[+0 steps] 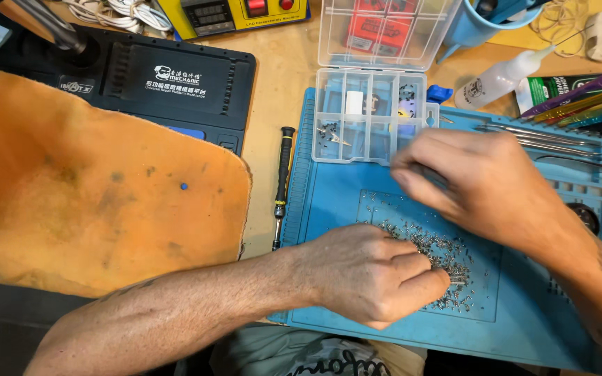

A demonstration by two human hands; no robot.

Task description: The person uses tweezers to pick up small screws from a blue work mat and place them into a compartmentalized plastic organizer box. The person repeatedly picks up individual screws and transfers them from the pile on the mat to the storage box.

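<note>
left hand (367, 275) grip curled on tiny screws (440, 254) | right hand (468, 177) grip pinched, contents unclear | clear compartment box (369, 115) behind

My left hand (367, 275) on screw pile (440, 254), mid-mat (524, 313). My right hand (472, 177) just behind pile. Compartment box (367, 115) at mat's far edge; screwdriver (282, 184) left of mat.

Loose pile of tiny silver screws (447, 254) on blue mat (524, 320)
</note>
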